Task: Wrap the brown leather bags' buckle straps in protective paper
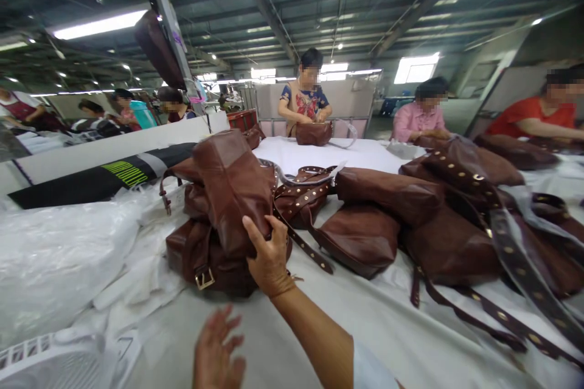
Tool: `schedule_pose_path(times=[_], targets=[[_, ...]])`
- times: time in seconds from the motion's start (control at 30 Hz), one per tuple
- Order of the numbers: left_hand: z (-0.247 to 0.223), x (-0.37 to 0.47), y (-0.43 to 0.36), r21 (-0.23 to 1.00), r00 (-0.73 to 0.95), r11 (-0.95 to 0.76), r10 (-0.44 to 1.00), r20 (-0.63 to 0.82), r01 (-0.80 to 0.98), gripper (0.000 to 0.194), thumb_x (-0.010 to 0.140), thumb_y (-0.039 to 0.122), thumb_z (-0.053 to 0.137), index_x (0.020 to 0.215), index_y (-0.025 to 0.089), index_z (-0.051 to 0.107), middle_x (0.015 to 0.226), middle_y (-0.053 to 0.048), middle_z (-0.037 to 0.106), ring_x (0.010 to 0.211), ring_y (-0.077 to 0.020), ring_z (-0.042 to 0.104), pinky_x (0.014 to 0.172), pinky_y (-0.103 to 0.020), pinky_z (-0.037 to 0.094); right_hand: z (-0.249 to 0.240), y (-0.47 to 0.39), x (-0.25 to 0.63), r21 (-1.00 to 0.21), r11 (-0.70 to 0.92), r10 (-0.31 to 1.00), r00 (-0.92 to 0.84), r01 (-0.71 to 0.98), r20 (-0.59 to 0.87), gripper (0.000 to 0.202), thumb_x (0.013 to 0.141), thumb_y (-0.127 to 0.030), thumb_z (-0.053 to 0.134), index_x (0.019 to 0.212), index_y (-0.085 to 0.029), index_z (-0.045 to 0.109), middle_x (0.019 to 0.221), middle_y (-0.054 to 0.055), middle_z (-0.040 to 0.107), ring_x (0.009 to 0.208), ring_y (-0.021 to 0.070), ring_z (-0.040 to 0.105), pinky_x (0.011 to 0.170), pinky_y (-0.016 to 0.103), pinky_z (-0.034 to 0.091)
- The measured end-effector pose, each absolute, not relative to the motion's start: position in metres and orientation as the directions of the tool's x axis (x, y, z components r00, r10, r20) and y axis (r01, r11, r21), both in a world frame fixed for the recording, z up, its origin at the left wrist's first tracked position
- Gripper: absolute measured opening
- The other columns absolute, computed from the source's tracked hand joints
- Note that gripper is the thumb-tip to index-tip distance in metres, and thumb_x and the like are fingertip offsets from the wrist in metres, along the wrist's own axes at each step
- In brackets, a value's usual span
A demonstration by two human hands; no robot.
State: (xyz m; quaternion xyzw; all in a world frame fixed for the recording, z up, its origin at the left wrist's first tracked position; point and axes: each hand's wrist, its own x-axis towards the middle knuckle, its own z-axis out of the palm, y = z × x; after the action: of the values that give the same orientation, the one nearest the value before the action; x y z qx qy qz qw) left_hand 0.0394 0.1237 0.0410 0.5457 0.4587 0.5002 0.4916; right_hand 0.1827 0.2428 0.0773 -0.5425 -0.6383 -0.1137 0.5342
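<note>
My right hand point(269, 258) grips the lower corner of a brown leather bag point(232, 188), thumb and fingers pressed to its surface. That bag leans on top of other brown bags, the lowest bag point(182, 249) showing a gold buckle point(205, 278) on its strap. My left hand point(219, 349) is in the air at the bottom of the view, slightly blurred, its fingers apart with nothing in them. It is nearest to the buckled bag but apart from it. Part of the stack lies hidden behind the held bag.
More brown bags point(360, 237) with studded straps point(515, 261) are heaped to the right. Clear plastic wrapping point(59, 261) and a white plastic fan-like object point(59, 355) lie at left. Across the white table point(274, 149), a person point(305, 100) handles another bag; other people sit at right.
</note>
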Motion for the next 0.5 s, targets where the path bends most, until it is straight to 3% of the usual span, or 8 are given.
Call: schedule_pose_path(times=[0.07,0.17,0.27,0.33,0.4,0.47,0.5], targets=[[0.069,0.024,0.159,0.945,-0.198,-0.253,0.957,0.213,-0.208,0.07,0.075,0.051,0.061,0.138,0.038,0.031,0.14,-0.007,0.04,0.123,-0.0271,0.044,0.09,-0.04,0.048,0.066,0.218,0.178,-0.352,0.439,0.547,0.065,0.827,0.835,0.077,0.074,-0.013,0.059,0.14,-0.043,0.033,0.128,0.008,0.036,0.118,0.0306,0.04,0.096,0.049,0.04],[0.107,0.005,0.188,0.85,-0.306,-0.381,0.911,0.277,-0.363,0.074,0.069,0.051,0.068,0.135,0.034,0.038,0.14,-0.006,0.042,0.124,-0.0268,0.044,0.09,-0.037,0.049,0.041,0.182,0.178,-0.261,0.487,0.524,-0.04,0.833,0.851,0.073,0.078,-0.006,0.05,0.139,-0.043,0.034,0.12,0.008,0.046,0.114,0.0275,0.046,0.092,0.048,0.044],[0.126,-0.006,0.19,0.842,-0.406,-0.359,0.894,0.188,-0.401,0.064,0.065,0.036,0.075,0.125,0.028,0.052,0.129,-0.005,0.055,0.118,-0.0245,0.05,0.097,-0.038,0.045,0.019,0.149,0.184,-0.178,0.541,0.535,-0.173,0.822,0.827,0.071,0.078,-0.002,0.046,0.137,-0.04,0.04,0.122,0.009,0.048,0.117,0.0287,0.045,0.091,0.05,0.045],[0.127,-0.007,0.182,0.84,-0.395,-0.295,0.912,0.107,-0.454,0.059,0.062,0.025,0.077,0.118,0.024,0.058,0.12,-0.005,0.061,0.113,-0.0246,0.054,0.099,-0.041,0.043,0.013,0.128,0.191,-0.198,0.613,0.565,-0.249,0.765,0.787,0.067,0.076,-0.003,0.049,0.134,-0.038,0.045,0.125,0.01,0.047,0.12,0.0303,0.043,0.092,0.052,0.044],[0.12,-0.005,0.169,0.834,-0.291,-0.238,0.952,0.099,-0.497,0.061,0.059,0.022,0.078,0.116,0.021,0.059,0.116,-0.006,0.063,0.111,-0.0268,0.056,0.098,-0.044,0.043,0.015,0.11,0.202,-0.379,0.638,0.651,-0.206,0.67,0.731,0.054,0.077,-0.01,0.053,0.125,-0.034,0.053,0.124,0.01,0.049,0.118,0.0306,0.045,0.093,0.052,0.043],[0.108,-0.002,0.153,0.854,-0.167,-0.192,0.978,0.126,-0.484,0.067,0.058,0.025,0.08,0.12,0.021,0.056,0.116,-0.008,0.063,0.113,-0.0284,0.054,0.098,-0.044,0.043,0.022,0.098,0.215,-0.691,0.475,0.799,0.062,0.545,0.598,0.035,0.078,-0.021,0.057,0.112,-0.031,0.059,0.118,0.01,0.053,0.112,0.0291,0.05,0.092,0.049,0.045],[0.101,-0.001,0.144,0.871,-0.118,-0.172,0.984,0.132,-0.461,0.07,0.058,0.029,0.08,0.123,0.022,0.055,0.117,-0.008,0.063,0.115,-0.0284,0.053,0.098,-0.044,0.043,0.025,0.095,0.221,-0.841,0.331,0.853,0.245,0.428,0.46,0.028,0.079,-0.028,0.058,0.107,-0.03,0.06,0.114,0.009,0.055,0.109,0.0278,0.052,0.089,0.047,0.047]])
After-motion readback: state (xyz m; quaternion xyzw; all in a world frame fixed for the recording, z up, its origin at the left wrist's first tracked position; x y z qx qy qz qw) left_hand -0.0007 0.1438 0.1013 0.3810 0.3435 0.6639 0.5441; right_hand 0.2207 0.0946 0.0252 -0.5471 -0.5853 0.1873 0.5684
